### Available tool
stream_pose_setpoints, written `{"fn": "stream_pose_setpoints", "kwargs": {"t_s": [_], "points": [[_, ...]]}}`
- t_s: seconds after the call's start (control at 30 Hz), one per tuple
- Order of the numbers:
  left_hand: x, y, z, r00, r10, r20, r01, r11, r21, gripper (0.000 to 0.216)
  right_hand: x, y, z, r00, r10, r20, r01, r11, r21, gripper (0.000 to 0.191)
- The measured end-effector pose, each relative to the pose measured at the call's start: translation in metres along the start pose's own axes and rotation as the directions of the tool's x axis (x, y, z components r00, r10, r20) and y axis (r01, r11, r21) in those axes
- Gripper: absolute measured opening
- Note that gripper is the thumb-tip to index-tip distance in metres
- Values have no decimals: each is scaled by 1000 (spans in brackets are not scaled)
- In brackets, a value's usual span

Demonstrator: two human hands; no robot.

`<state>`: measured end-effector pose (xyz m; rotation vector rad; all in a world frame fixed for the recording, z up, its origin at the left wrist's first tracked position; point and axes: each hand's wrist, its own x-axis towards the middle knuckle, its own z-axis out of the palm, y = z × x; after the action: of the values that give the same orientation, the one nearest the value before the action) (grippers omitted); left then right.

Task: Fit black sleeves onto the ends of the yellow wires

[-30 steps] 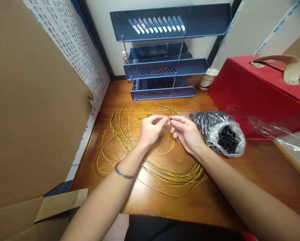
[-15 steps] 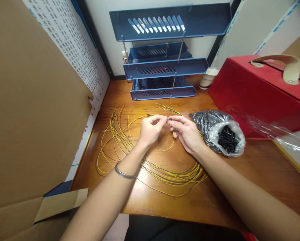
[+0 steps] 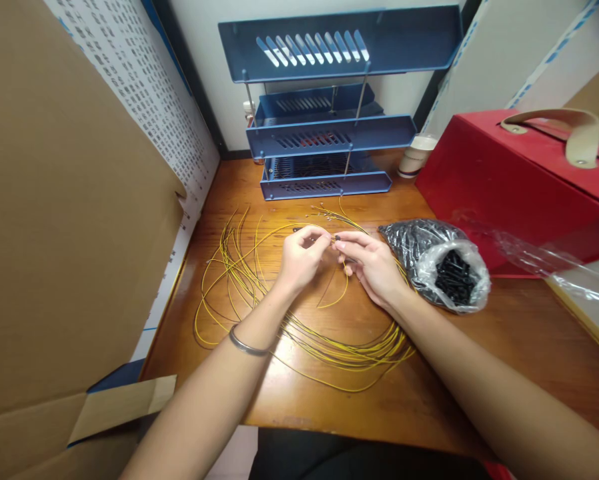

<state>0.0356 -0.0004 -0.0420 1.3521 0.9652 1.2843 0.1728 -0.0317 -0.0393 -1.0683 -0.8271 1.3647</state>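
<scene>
My left hand [image 3: 302, 257], with a bracelet [image 3: 248, 341] on its wrist, pinches a thin yellow wire between thumb and fingertips. Close beside it, my right hand [image 3: 374, 263] is closed on a small black piece [image 3: 337, 238] and wire at its fingertips; the exact grip is partly hidden. From the right hand a short yellow loop [image 3: 346, 287] hangs down. A loose coil of yellow and dark wires [image 3: 349, 357] lies on the table under both hands. Tiny bright tips [image 3: 324, 215] show on wire ends beyond the fingers.
Right of my right hand lies an open plastic bag [image 3: 419, 230] of small black tubular parts [image 3: 454, 277]. A red box [image 3: 499, 180] with a beige handle stands behind it, near a paper cup [image 3: 416, 157]. Blue tiered trays [image 3: 329, 187] stand at the back; cardboard [image 3: 79, 200] walls the left.
Both hands stay nearly in place, with the fingertips shifting slightly. The hanging wire loop has swung a little lower and to the right.
</scene>
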Motion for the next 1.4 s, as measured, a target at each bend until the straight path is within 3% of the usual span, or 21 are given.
{"fn": "stream_pose_setpoints", "kwargs": {"t_s": [0.57,0.93,1.4], "points": [[2,3,2,995,-104,-7,104,993,-50,8,1,0,-1,998,21,63,-19,999,-36,34],[3,0,1,997,-70,-20,69,996,-63,13,0,-1,-2,996,59,61,-58,998,-10,34],[6,-3,1,982,-15,-186,0,997,-76,12,2,0,-2,995,65,81,-62,997,-36,33]]}}
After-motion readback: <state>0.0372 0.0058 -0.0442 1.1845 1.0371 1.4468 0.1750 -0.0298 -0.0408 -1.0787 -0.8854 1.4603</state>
